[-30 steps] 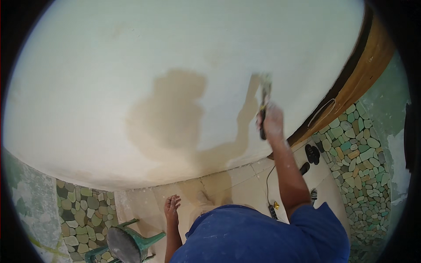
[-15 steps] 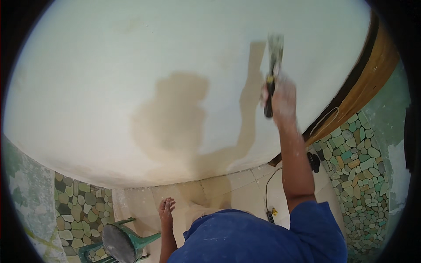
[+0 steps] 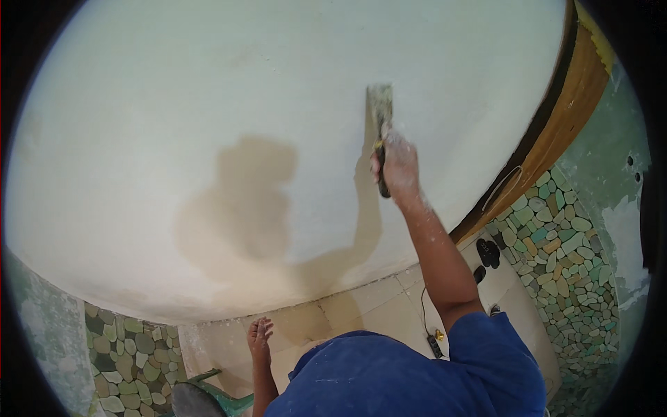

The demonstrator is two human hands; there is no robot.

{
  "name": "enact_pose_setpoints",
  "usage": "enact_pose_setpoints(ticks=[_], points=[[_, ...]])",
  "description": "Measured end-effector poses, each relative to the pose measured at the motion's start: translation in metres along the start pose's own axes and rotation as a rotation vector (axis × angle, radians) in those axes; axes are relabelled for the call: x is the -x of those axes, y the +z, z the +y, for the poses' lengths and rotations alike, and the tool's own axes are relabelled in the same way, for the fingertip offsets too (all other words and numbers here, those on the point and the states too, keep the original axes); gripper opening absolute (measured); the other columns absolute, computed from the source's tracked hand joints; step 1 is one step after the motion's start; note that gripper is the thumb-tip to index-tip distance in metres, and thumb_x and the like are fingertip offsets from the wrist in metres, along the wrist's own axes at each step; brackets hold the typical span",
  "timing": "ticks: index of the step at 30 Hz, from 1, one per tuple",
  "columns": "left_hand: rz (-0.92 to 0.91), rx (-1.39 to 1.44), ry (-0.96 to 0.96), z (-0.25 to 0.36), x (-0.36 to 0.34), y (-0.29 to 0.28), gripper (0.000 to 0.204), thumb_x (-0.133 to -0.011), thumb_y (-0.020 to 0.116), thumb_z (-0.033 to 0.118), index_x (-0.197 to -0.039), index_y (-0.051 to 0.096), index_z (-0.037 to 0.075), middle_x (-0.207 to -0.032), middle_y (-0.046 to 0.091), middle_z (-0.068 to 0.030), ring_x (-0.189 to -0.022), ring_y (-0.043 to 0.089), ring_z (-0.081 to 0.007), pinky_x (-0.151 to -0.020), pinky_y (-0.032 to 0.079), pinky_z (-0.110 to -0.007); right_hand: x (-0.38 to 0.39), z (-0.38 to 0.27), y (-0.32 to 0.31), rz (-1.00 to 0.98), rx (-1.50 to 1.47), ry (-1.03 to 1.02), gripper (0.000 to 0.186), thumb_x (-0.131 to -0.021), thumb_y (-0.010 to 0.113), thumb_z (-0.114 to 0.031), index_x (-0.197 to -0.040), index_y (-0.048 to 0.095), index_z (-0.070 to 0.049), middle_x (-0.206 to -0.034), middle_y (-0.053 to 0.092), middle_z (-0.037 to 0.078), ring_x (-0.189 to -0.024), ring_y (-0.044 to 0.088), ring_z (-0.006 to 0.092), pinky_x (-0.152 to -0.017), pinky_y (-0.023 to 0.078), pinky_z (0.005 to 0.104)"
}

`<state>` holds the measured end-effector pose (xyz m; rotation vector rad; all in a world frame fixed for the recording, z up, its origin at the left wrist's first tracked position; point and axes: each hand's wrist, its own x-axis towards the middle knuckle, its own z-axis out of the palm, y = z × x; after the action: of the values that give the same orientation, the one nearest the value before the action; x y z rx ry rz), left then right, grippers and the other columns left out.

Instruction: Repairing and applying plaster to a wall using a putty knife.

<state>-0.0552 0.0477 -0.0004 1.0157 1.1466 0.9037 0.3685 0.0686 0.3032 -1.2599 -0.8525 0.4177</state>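
My right hand point(image 3: 401, 165), dusted with white, is closed around the dark handle of a putty knife point(image 3: 380, 104). Its wide, smeared metal blade points up and lies against the white wall point(image 3: 174, 90), with its shadow meeting the blade. Lower down on the left, my left hand point(image 3: 260, 335) hangs in front of the base of the wall. Its fingers are loosely bent and partly apart, and nothing shows in them. Shadows of my head and right arm fall across the wall.
A brown wooden frame point(image 3: 549, 149) borders the wall at right. On the tiled floor are a power strip point(image 3: 434, 345) with a cord and dark sandals point(image 3: 488, 252). A green stool point(image 3: 198, 399) with a dark seat stands at lower left, near pebble-patterned flooring point(image 3: 128, 354).
My right hand has moved left and slightly down with the putty knife, whose blade has come from off the wall onto it. The left hand has barely moved. The view has shifted a little.
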Motion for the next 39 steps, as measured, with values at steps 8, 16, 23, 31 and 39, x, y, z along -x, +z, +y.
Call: enact_pose_setpoints(ticks=[8, 16, 23, 31, 39], points=[[0.024, 0.023, -0.004, 0.005, -0.013, -0.04, 0.028, -0.095, 0.055, 0.032, -0.109, 0.06, 0.009, -0.102, 0.065, -0.004, -0.092, 0.061, -0.0154, -0.076, 0.046, -0.029, 0.056, 0.047, -0.016, 0.048, 0.072, -0.081, 0.048, -0.097, 0.044, -0.049, -0.071, 0.045, -0.008, -0.048, 0.044, 0.003, -0.039, 0.044, 0.0129, -0.037, 0.037, 0.0271], [-0.029, 0.003, -0.04, 0.011, -0.032, -0.052, 0.025, -0.095, 0.055, 0.031, -0.107, 0.06, 0.009, -0.1, 0.065, -0.0035, -0.091, 0.061, -0.0147, -0.074, 0.046, -0.029, 0.016, 0.03, 0.01, 0.132, 0.105, -0.08, 0.049, -0.098, 0.041, -0.046, -0.07, 0.048, -0.006, -0.049, 0.046, 0.005, -0.037, 0.043, 0.014, -0.036, 0.035, 0.0285], [-0.088, -0.025, -0.025, 0.016, -0.054, -0.064, 0.026, -0.095, 0.054, 0.032, -0.109, 0.059, 0.01, -0.102, 0.064, -0.0043, -0.089, 0.062, -0.016, -0.074, 0.047, -0.03, -0.002, -0.094, -0.002, 0.204, -0.063, -0.15, 0.043, -0.099, 0.04, -0.047, -0.081, 0.047, -0.008, -0.054, 0.043, 0.002, -0.043, 0.044, 0.0139, -0.041, 0.037, 0.0265], [-0.108, 0.001, -0.087, 0.018, -0.056, -0.069, 0.024, -0.094, 0.056, 0.029, -0.108, 0.06, 0.009, -0.1, 0.065, -0.0038, -0.09, 0.061, -0.0145, -0.073, 0.045, -0.028, 0.074, 0.038, 0.013, 0.249, -0.001, 0.273, 0.048, -0.096, 0.045, -0.051, -0.075, 0.047, -0.008, -0.05, 0.042, 0.003, -0.037, 0.042, 0.0147, -0.036, 0.037, 0.0291], [-0.11, -0.008, -0.065, 0.02, -0.071, -0.086, 0.026, -0.095, 0.056, 0.03, -0.108, 0.06, 0.009, -0.1, 0.065, -0.0038, -0.09, 0.061, -0.0147, -0.074, 0.045, -0.028, -0.003, -0.077, 0.035, 0.282, -0.034, -0.043, 0.042, -0.098, 0.044, -0.045, -0.08, 0.047, -0.007, -0.055, 0.045, 0.003, -0.043, 0.044, 0.0132, -0.039, 0.037, 0.027]])
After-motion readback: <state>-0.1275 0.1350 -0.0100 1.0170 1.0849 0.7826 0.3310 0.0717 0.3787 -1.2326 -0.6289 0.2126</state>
